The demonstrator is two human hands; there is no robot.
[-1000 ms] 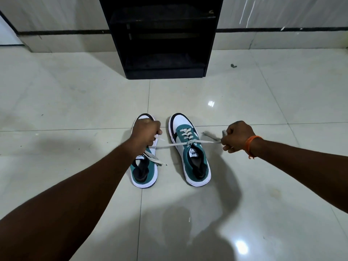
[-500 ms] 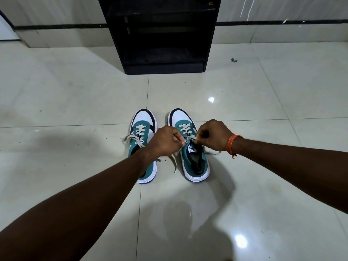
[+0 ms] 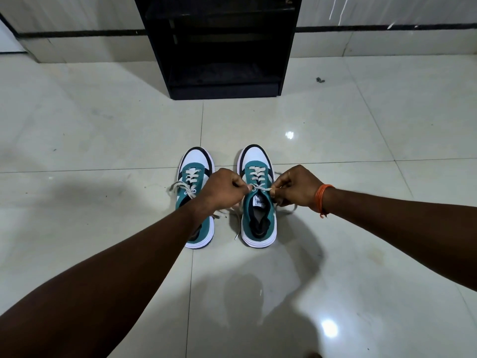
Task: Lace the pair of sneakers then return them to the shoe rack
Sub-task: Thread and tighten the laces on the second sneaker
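The right sneaker sits on the tiled floor just beside its partner, toes pointing at the black shoe rack, and look at that lace now: a second ago both ends were stretched wide and taut, one out to each side, and now they've been brought right in over the tongue, short and snug across the top eyelets! The left hand is curled shut with a lace end pinched at its fingertips, the right hand, orange thread band at the wrist, is closed the same way on the other end, and the two have come in almost knuckle to knuckle. That reads like the pull-through is done and the ends are gathered for a knot, so this shoe's lacing looks close to finished. The left sneaker, partly under the left forearm, shows crossed lacing too, but its ends trail loose onto the floor, so I'd say it needs tidying before both go onto the rack, which stands well apart from the pair
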